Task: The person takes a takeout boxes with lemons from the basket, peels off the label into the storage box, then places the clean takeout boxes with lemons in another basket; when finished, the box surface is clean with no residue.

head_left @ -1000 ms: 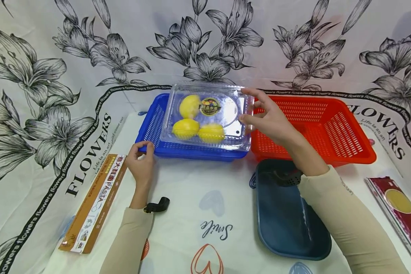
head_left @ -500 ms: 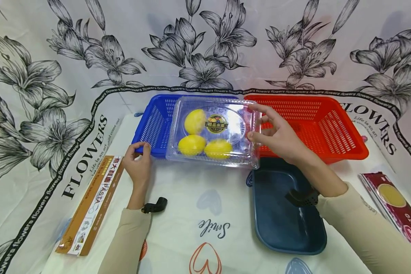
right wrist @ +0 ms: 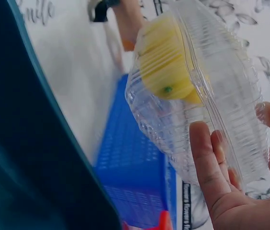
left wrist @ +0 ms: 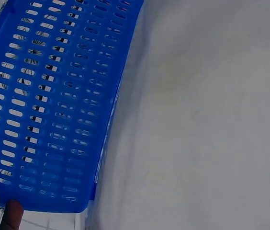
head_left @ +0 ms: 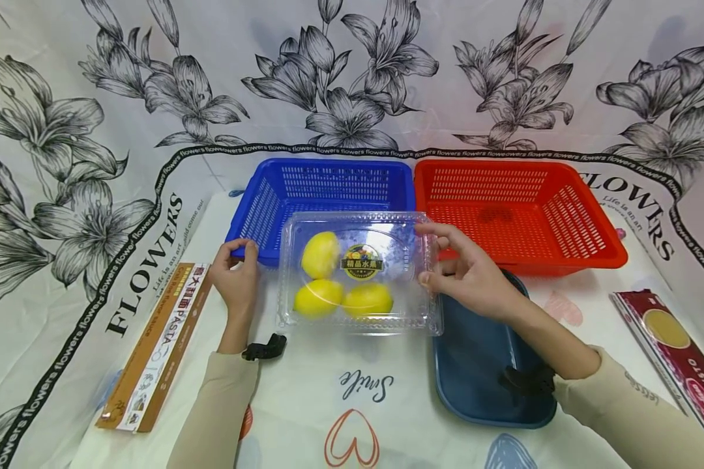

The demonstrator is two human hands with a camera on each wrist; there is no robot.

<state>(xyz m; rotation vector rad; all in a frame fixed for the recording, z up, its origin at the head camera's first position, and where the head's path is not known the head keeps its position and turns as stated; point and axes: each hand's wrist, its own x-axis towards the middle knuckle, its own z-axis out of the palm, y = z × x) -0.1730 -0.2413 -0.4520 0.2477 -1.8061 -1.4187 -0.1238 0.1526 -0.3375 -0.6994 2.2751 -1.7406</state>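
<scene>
My right hand (head_left: 466,273) grips the right end of a clear plastic clamshell box (head_left: 407,244), thumb in front and fingers behind. Through its lid three yellow lemons (head_left: 319,298) show, beside a round fruit label. The box is held in the air, in front of the blue basket (head_left: 270,215), covering part of its front side. In the right wrist view, the box (right wrist: 221,86) appears tilted, with lemons (right wrist: 163,67) bunched at one end. My left hand (head_left: 237,277) pinches the front left corner of the basket's rim. Perforated basket wall (left wrist: 53,96) fills the left wrist view's left side.
A red basket (head_left: 581,208) stands right of the blue one. Before it sits a dark blue tub (head_left: 481,378), partly beneath my right forearm. A brown pasta box (head_left: 158,348) lies at the left, a dark red packet (head_left: 674,352) at the right edge.
My right hand has brought the clamshell box from over the blue basket toward me, uncovering most of the basket's inside. The left hand stays at the basket's corner.
</scene>
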